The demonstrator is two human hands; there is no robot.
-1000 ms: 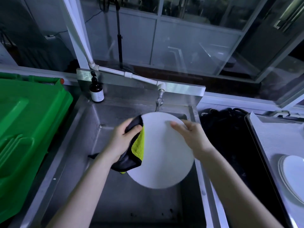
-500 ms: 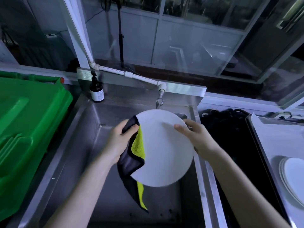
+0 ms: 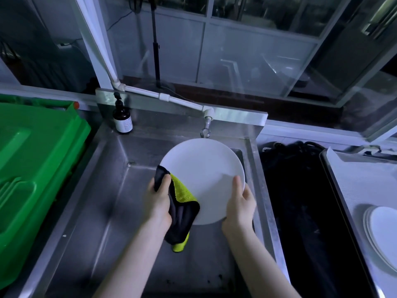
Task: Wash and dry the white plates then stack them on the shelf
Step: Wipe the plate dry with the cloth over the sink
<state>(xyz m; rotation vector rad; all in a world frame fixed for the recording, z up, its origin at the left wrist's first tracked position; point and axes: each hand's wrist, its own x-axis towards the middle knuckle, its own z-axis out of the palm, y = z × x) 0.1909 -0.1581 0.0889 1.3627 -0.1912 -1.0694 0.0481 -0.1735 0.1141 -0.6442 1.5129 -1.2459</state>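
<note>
Head camera: over the sink (image 3: 103,190), left hand (image 3: 158,197) is gripping a cloth (image 3: 182,208), right hand (image 3: 239,204) is clasping a white plate (image 3: 206,168), apparently drying; stacking likely comes next.

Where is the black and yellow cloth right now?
In the head view, the cloth is in the left hand, pressed against the lower left edge of the white plate held over the steel sink.
</note>
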